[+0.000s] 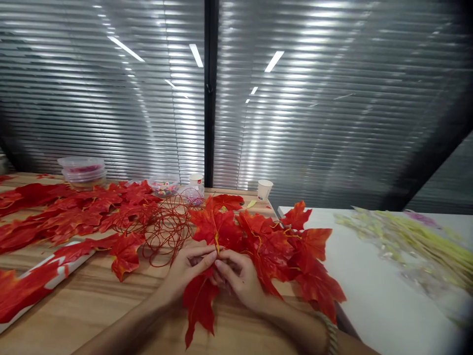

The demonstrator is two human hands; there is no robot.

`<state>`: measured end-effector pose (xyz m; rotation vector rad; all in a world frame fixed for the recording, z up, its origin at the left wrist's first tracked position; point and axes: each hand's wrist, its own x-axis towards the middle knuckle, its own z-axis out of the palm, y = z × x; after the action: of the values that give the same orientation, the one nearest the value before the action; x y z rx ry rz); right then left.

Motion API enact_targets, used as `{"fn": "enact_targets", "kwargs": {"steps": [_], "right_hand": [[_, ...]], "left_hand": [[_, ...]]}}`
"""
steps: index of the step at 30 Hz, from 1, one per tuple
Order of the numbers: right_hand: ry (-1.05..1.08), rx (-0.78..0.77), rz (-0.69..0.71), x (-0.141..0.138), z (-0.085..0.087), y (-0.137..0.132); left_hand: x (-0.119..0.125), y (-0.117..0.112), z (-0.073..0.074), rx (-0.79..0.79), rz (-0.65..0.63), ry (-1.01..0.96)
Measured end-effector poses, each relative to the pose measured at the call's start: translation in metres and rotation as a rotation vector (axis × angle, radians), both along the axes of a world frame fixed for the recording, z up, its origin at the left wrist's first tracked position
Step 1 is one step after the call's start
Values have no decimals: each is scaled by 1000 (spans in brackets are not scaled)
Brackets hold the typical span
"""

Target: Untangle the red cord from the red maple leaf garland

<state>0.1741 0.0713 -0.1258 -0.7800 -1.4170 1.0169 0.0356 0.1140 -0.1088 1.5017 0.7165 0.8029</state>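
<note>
My left hand [188,268] and my right hand [238,276] meet over the wooden table [92,301], fingertips pinched together on the yellow stem of a red artificial maple leaf [216,227] that stands up between them. Another red leaf [199,303] hangs down under my hands. A pile of red leaves [295,256] lies just right of my right hand. A tangle of thin red wire [166,229] sits just beyond my left hand.
More red leaves [55,212] cover the table's left side. Clear plastic tubs [82,170], a bowl of coloured beads [164,185] and two paper cups [264,189] stand at the back. A white table [369,296] with yellow-green stems [417,241] adjoins on the right. Blinds hang behind.
</note>
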Motion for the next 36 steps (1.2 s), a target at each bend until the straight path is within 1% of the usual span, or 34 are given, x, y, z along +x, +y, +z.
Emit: {"fn": "enact_targets", "kwargs": {"steps": [3, 5, 9, 13, 16, 18, 21, 23, 25, 27, 29, 31, 36], "right_hand": [[59, -37, 68, -1, -1, 2], [49, -51, 80, 0, -1, 2], [46, -87, 91, 0, -1, 3], [20, -161, 116, 2, -2, 3], [7, -194, 118, 3, -4, 4], [3, -200, 127, 3, -6, 5], [7, -201, 141, 2, -8, 4], [-9, -181, 111, 1, -8, 2], [-74, -111, 32, 0, -7, -1], [-173, -18, -61, -1, -5, -4], [-256, 31, -132, 0, -3, -6], [-292, 39, -179, 0, 0, -7], [-368, 100, -306, 3, 2, -8]], "left_hand": [[1, 5, -4, -39, -97, -46], [2, 8, -7, -59, -105, -55], [3, 11, -10, -93, -79, -72], [-1, 11, -6, -42, -123, -31], [-4, 7, 0, 3, -112, -27], [-3, 4, 1, -40, -109, -76], [0, 1, -3, -207, -121, -204], [3, 0, -6, -314, -101, -273], [4, -2, -7, -387, -37, -298], [3, -3, -7, -442, 35, -288], [3, -4, -4, -460, 91, -266], [3, -5, -1, -415, 118, -249], [5, -3, 2, -213, 146, -147]]}}
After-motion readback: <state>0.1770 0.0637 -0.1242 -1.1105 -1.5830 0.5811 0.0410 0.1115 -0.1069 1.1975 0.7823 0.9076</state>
